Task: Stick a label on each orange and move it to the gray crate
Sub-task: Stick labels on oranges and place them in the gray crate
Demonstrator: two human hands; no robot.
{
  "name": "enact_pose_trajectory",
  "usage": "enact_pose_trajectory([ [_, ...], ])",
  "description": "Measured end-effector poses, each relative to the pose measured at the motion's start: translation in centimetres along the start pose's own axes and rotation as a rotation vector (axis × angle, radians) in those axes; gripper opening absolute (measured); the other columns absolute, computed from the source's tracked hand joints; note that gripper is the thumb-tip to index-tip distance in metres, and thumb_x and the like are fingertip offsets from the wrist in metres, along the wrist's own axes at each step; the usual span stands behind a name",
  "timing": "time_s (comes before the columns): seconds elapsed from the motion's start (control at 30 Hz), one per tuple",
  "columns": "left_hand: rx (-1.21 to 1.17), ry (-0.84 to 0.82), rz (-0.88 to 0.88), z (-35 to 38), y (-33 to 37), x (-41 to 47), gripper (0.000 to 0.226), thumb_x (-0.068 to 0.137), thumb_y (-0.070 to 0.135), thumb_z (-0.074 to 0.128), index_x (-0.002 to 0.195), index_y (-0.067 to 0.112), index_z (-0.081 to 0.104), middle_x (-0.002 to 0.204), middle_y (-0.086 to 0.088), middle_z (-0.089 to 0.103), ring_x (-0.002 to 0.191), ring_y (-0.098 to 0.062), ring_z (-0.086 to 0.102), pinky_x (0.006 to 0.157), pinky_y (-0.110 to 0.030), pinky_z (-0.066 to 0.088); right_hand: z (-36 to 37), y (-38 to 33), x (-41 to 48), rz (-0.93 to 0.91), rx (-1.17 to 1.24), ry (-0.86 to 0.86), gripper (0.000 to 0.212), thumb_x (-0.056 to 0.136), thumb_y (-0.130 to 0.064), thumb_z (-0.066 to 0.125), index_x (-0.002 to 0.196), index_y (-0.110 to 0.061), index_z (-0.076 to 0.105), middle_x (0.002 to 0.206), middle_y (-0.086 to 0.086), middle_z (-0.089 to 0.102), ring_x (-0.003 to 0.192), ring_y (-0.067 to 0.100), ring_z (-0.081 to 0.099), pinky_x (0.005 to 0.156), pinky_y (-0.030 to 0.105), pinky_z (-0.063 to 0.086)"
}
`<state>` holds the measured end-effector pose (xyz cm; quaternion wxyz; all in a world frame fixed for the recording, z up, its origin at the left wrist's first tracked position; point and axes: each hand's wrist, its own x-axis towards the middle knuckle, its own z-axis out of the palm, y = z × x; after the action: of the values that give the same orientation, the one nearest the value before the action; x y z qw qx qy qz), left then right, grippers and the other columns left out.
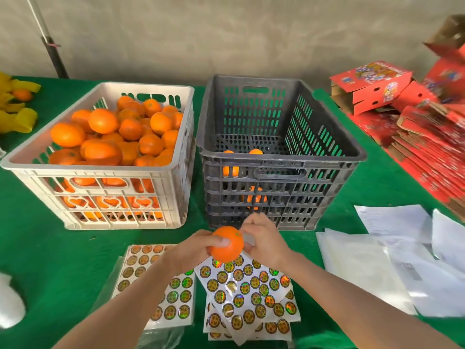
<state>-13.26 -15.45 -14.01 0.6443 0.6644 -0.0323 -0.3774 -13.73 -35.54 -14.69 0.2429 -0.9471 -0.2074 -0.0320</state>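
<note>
We grip one orange (pixel 227 245) in our left hand (pixel 193 248), our right hand (pixel 264 241) pinching its side, near the table's (pixel 37 248) front edge. Behind stand one white crate (pixel 83 170) and one gray crate (pixel 276 161) showing three oranges (pixel 255 151).

— Green cloth all over the table (pixel 37 248)?
— Yes. Carries a white crate (pixel 100 197) at the left and a gray crate (pixel 276 190) just beside it.
— And in front of those?
— Strewn with sticker sheets (pixel 249 293), overlapping in loose piles. White papers (pixel 364 260) to the right, partly stacked.
— Along the far right?
— Piled with red cartons (pixel 372 86), some flat, some folded up. Yellow wrapping (pixel 20 119) over at the far left.
</note>
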Motion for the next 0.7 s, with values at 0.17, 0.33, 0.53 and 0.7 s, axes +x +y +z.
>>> enact_pose_trajectory([
  [0.17, 0.019, -0.023, 0.017, -0.2, -0.1, -0.2, 0.072, 0.053, 0.047, 0.073, 0.114, 0.011, 0.061, 0.109, -0.007, 0.069, 0.104, -0.021, 0.064, 0.09, -0.029, 0.048, 0.1, -0.5, -0.2, 0.033, 0.084, -0.047, 0.003, 0.081, -0.004, 0.066, 0.083, -0.004, 0.066, 0.089, 0.008, 0.062, 0.087, 0.022, 0.055, 0.075, 0.026, 0.041],
  [0.33, -0.007, 0.018, -0.001, -0.1, -0.2, -0.2, 0.081, 0.048, 0.046, 0.074, 0.119, 0.011, 0.057, 0.115, -0.01, 0.065, 0.108, -0.022, 0.061, 0.092, -0.029, 0.048, -0.2, -0.7, -0.6, 0.222, 0.329, -0.041, 0.021, 0.084, 0.002, 0.061, 0.069, -0.013, 0.059, 0.079, -0.006, 0.062, 0.076, 0.015, 0.06, 0.07, 0.027, 0.049],
  [0.53, 0.075, 0.126, 0.114, -0.4, 0.8, -1.8, 0.088, 0.039, 0.054, 0.079, 0.118, 0.024, 0.055, 0.121, -0.005, 0.061, 0.106, -0.017, 0.06, 0.083, -0.025, 0.046, -1.4, -0.9, -1.2, 0.451, 0.489, 0.148, 0.026, 0.087, -0.006, 0.064, 0.066, -0.021, 0.06, 0.074, -0.011, 0.063, 0.069, -0.006, 0.056, 0.067, 0.009, 0.042],
  [0.7, -0.375, 0.001, 0.366, 0.0, 5.1, -4.1, 0.098, 0.047, 0.052, 0.089, 0.125, 0.006, 0.053, 0.096, -0.014, 0.067, 0.075, -0.024, 0.063, 0.064, -0.025, 0.051, -5.4, -4.2, -0.9, 0.31, 0.65, 0.278, 0.027, 0.087, -0.005, 0.062, 0.069, -0.025, 0.064, 0.074, -0.01, 0.067, 0.073, 0.004, 0.062, 0.07, 0.019, 0.049],
])
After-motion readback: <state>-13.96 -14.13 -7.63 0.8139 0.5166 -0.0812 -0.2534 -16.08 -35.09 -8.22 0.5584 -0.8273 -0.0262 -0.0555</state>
